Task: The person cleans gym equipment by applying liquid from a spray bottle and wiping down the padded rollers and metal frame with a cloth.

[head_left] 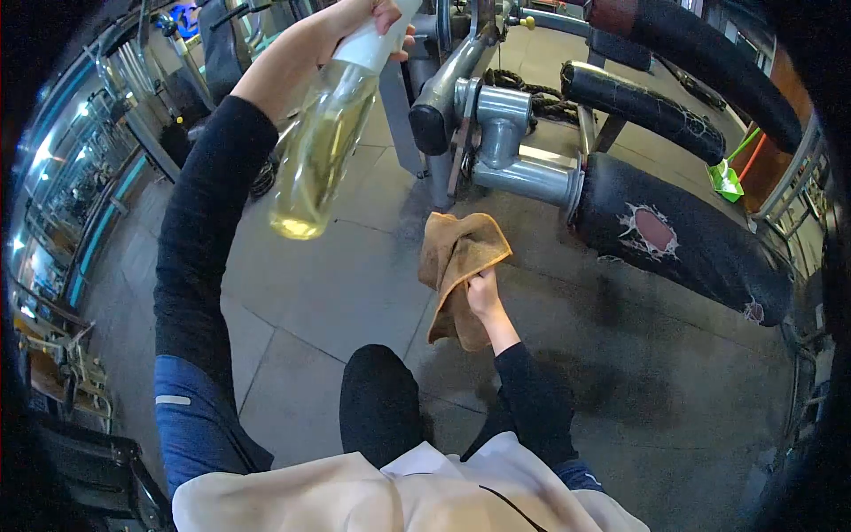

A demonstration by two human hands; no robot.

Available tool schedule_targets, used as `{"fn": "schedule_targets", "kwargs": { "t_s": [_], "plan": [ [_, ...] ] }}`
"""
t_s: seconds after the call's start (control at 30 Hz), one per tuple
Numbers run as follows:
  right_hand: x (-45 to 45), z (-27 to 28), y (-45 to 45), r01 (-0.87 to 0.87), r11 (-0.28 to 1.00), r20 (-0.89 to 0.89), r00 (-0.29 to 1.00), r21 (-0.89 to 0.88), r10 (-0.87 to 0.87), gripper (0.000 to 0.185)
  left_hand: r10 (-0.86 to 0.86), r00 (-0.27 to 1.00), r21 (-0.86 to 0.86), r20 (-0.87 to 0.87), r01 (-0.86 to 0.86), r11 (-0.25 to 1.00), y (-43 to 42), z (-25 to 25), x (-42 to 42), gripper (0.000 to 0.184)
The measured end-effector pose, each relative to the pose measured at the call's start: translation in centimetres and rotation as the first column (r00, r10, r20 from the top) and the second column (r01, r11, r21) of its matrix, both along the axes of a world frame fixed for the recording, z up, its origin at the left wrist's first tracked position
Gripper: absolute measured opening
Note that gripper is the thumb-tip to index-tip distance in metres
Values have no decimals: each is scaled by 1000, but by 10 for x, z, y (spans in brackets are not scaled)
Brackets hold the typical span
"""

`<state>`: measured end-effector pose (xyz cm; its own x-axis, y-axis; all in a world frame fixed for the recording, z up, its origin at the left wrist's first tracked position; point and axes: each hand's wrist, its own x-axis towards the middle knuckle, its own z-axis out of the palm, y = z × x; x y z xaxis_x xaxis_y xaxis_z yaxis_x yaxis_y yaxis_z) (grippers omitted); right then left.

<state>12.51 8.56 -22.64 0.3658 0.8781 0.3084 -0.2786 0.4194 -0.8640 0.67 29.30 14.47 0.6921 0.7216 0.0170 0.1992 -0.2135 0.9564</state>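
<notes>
At the top of the view, my left hand [350, 19] is closed around the white neck of a clear spray bottle [321, 146]. Yellowish liquid fills much of the bottle, which hangs tilted with its base toward me; its top is cut off by the frame edge. My right hand [484, 294] grips a brown cleaning cloth [456, 253] with an orange-stitched edge, bunched and hanging above the floor. Just beyond the cloth stands a gym machine with a grey metal joint [505, 133] and a black roller pad [700, 244], whose cover is torn.
More black padded rollers [643, 106] extend at the upper right. A thick black rope [541, 99] lies behind the machine. A green dustpan [726, 181] stands farther right. Gym equipment and a mirror line the left side. Grey tiles [297, 306] cover the floor.
</notes>
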Motion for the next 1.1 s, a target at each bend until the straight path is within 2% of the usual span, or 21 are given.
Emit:
{"fn": "schedule_targets", "kwargs": {
  "t_s": [0.13, 0.2, 0.33, 0.4, 0.43, 0.57, 0.87, 0.93, 1.0, 1.03, 1.07, 1.1],
  "plan": [
    [8, -2, 1, -44, 999, 67, 997, -20, 45, 42, -64, 996, 35, -55, 66, 997, 19, -8, 27, 49],
    [9, -4, 0, -82, 997, -82, 993, -15, 81, 39, -96, 991, 50, -89, 101, 994, 21, -13, 27, 48],
    [17, -12, 6, -62, 997, -88, 994, 48, 66, 41, -105, 983, 80, -151, 118, 990, 31, -9, 54, 42],
    [18, -7, 4, -68, 996, -81, 994, 55, 72, 41, -144, 958, 0, -248, 149, 989, 30, -6, 55, 41],
    [19, -6, 4, -75, 997, -98, 992, 34, 79, 40, -153, 952, 78, -267, 180, 981, 29, -8, 57, 41],
    [20, -3, 2, -94, 996, -104, 990, -6, 93, 40, -157, 959, 8, -237, 164, 986, 34, -2, 68, 42],
    [31, -34, 1, -129, 990, 88, 987, -51, 133, 42, -44, 990, 168, -135, 66, 984, 16, 1, 68, 43],
    [31, -56, 1, -142, 984, 18, 989, -105, 144, 43, 3, 989, 193, -145, 25, 981, 27, 0, 66, 37],
    [32, -65, -11, -112, 986, -343, 937, -127, 62, 45, 100, 964, 259, -245, -35, 965, 6, 1, 67, 26],
    [33, -67, -24, -92, 989, -394, 918, -113, 40, 47, 201, 951, 163, -235, -166, 973, 15, -17, 68, 38],
    [34, -77, -37, -98, 987, -392, 919, -126, 41, 47, 6, 946, 197, -324, 61, 979, 11, -10, 63, 34],
    [35, -86, -51, -126, 981, -358, 931, -145, 67, 48, 9, 939, 184, -345, 58, 981, 4, -7, 66, 33]
  ]
}}
